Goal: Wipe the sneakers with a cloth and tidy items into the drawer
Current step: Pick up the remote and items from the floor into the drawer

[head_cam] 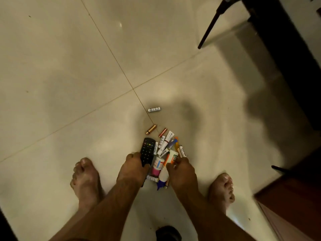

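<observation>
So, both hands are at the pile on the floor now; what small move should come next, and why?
Probably gather in the stray ones: the left hand grips the black remote control and the right hand rests on the pile's small white box, but a white battery and a copper-coloured battery lie apart on the cream tiled floor.

Dim warm light, soft shadows on glossy floor (69, 66), blurred edges.

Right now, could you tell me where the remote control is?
On the floor tiles, at the pile's left edge, gripped by the left hand: the remote control.
</observation>
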